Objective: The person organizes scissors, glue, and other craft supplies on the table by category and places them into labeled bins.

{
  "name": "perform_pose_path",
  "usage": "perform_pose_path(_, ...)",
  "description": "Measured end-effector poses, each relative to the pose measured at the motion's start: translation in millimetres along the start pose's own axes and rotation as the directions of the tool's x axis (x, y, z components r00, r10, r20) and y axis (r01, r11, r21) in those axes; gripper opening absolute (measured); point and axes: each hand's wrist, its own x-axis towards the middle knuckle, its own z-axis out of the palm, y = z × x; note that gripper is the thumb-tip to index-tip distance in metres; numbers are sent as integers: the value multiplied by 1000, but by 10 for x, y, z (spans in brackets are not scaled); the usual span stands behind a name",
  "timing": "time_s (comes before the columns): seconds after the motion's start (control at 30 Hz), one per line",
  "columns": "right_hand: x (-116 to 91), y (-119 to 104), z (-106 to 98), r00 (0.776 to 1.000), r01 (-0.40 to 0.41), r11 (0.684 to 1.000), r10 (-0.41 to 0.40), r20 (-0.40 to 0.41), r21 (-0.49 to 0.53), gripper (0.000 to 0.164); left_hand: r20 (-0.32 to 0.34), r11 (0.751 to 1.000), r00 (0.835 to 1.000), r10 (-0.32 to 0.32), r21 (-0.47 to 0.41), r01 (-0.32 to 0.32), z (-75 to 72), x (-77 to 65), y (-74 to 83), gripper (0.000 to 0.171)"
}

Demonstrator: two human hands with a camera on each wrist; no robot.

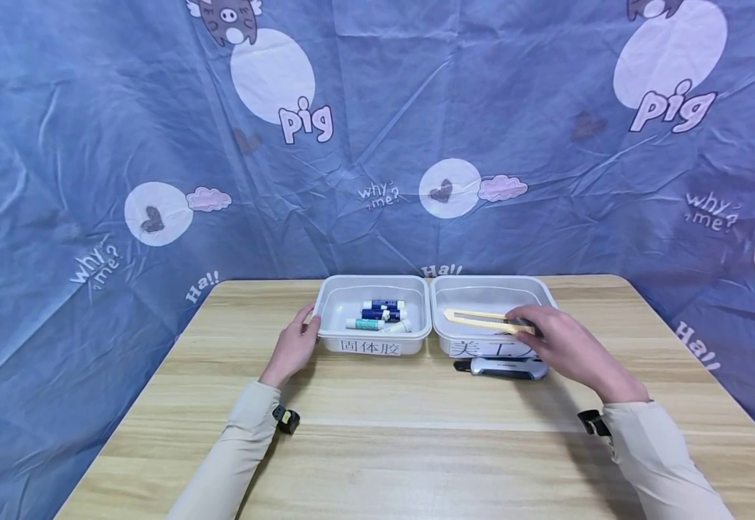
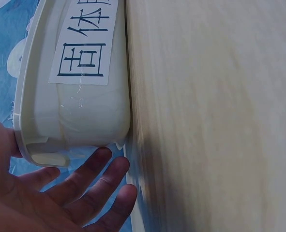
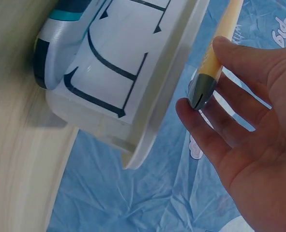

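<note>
My right hand [image 1: 562, 343] pinches the end of a yellow utility knife [image 1: 477, 321] above the right white bin [image 1: 442, 289]. In the right wrist view, thumb and fingertips hold the dark end of the yellow knife [image 3: 210, 72]. A silver and black utility knife [image 1: 507, 368] lies on the table against the front of that bin. My left hand [image 1: 295, 343] touches the left end of the left white bin [image 1: 328, 292], thumb at the rim, fingers spread loosely beside the wall in the left wrist view. Several glue sticks [image 1: 384, 314] lie inside the left bin.
Both bins stand side by side near the back edge of the wooden table [image 1: 377, 448]. Paper labels with Chinese characters, such as the left label [image 1: 370, 347], are on their fronts. A blue patterned cloth [image 1: 377, 144] hangs behind the table.
</note>
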Motion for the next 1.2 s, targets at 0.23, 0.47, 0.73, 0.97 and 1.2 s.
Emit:
perform_pose_path(0.23, -9, 37, 39, 1000, 17, 1000, -17, -13, -11, 28, 0, 1000, 1000, 5, 1, -5, 1, 1, 9, 49)
perform_pose_path(0.47, -13, 65, 45, 998, 46, 998, -47, -38, -32, 24, 2, 1000, 1000, 8, -4, -8, 0, 3, 10, 49)
perform_pose_path(0.73, -14, 79, 62, 998, 40, 999, -41, -43, -18, 25, -2, 1000, 1000, 10, 1, -10, 0, -2, 6, 49)
perform_pose_path(0.97, -21, 91, 70, 998, 52, 999, -53, -44, -14, 26, -1, 1000, 1000, 5, 2, -5, 2, 11, -4, 48)
perform_pose_path(1.2, -42, 93, 23, 998, 47, 999, -47, -48, -18, 29, 0, 1000, 1000, 3, 1, -3, 2, 7, -6, 48)
